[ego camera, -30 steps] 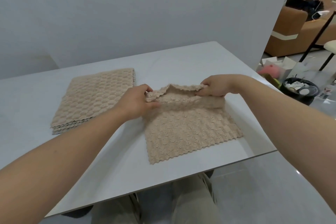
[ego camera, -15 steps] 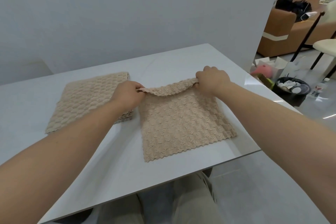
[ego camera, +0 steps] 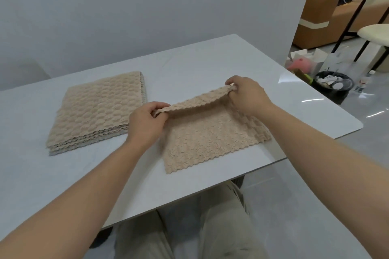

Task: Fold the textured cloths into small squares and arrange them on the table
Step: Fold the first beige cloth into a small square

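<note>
A beige textured cloth lies on the white table near its front edge, directly ahead of the person, where both arms reach it evenly. The left hand pinches the cloth's far left corner and the right hand pinches the far right corner. On each hand the fingers and thumb are closed on the hem, so the whole far edge is lifted off the table while the near, scalloped edge rests flat.

Gripping both corners at once makes that edge taut and straight, which suits drawing it toward the near edge for a fold with the corners matched. The near part, flat on the table, likely anchors the cloth against sliding.

To the left, just beside the left hand, a stack of similar cloths sits squared up, apart from the one in hand so the two do not tangle. Whether that stack is finished or waiting cannot be told.
</note>
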A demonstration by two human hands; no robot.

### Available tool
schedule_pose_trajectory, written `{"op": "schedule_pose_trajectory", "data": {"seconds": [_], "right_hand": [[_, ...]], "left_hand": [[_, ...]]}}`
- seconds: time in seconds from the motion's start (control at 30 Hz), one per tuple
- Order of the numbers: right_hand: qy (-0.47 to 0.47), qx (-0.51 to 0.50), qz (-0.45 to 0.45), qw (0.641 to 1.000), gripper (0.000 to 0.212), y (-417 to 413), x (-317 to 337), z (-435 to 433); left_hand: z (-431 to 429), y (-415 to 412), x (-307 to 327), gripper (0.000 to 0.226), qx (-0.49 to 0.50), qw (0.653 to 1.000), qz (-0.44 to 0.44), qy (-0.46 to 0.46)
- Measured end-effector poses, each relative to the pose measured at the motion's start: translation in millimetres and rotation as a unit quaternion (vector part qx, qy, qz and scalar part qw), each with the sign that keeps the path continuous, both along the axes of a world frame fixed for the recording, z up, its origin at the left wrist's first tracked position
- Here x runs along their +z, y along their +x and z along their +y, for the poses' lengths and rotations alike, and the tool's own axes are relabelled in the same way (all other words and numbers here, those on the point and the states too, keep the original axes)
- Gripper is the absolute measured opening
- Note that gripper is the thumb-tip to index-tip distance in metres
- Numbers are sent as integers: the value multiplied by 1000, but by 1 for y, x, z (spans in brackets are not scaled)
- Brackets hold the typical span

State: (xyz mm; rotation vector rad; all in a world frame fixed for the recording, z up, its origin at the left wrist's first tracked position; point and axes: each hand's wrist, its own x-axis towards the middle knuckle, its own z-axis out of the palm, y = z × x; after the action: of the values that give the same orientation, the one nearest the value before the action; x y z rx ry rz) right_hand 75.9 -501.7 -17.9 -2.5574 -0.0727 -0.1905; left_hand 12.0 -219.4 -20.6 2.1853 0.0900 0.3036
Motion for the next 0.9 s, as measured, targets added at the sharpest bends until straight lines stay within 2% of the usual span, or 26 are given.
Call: {"op": "schedule_pose_trajectory", "data": {"seconds": [0.07,0.13,0.23,0.37,0.53,0.67,0.9], "right_hand": [[144,-27,-11,989,30,-13,-5,-2],[246,-50,-17,968,28,-27,-10,-3],[301,-57,-26,952,34,-41,-19,-6],[290,-62,-22,955,34,-56,-29,-13],[209,-38,-33,977,35,-74,-34,-20],[141,-8,-36,989,27,-85,-38,-25],[132,5,-43,990,25,-100,-42,-31]], "left_hand": [[-3,-13,-5,25,-16,1000,-22,-1],[-3,-23,-8,28,-43,998,-38,11],[-1,-31,-11,29,-68,996,-52,10],[4,-46,-22,29,-101,993,-54,3],[12,-63,-34,28,-120,989,-57,66],[17,-76,-37,28,-155,978,-84,113],[18,-91,-46,26,-202,961,-77,171]]}}
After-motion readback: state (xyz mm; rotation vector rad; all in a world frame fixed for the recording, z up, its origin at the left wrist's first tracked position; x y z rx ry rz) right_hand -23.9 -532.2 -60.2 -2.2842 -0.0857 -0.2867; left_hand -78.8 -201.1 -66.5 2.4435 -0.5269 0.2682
